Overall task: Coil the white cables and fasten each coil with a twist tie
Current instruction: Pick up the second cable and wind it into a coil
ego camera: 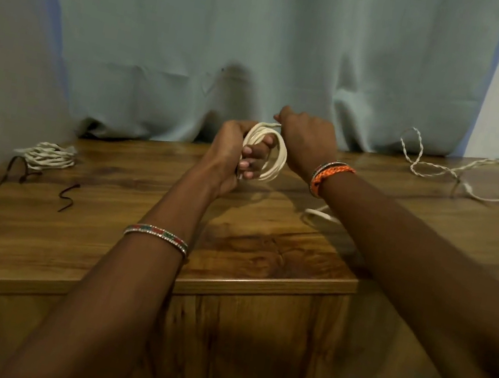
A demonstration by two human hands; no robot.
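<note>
My left hand point(234, 153) grips a coil of white cable point(275, 160) held upright above the wooden table point(97, 248). My right hand point(307, 139) pinches the cable's strand at the top of the coil. A loose loop of the same cable point(320, 216) lies on the table under my right forearm. At the left lies a finished coil of twisted white cable point(47, 155). Dark twist ties point(68, 198) lie beside it. A loose twisted white cable point(464, 173) sprawls at the back right.
A pale blue curtain point(235, 36) hangs behind the table, touching its back edge. The table's front edge point(257, 285) runs just below my forearms, with the wooden side panel beneath.
</note>
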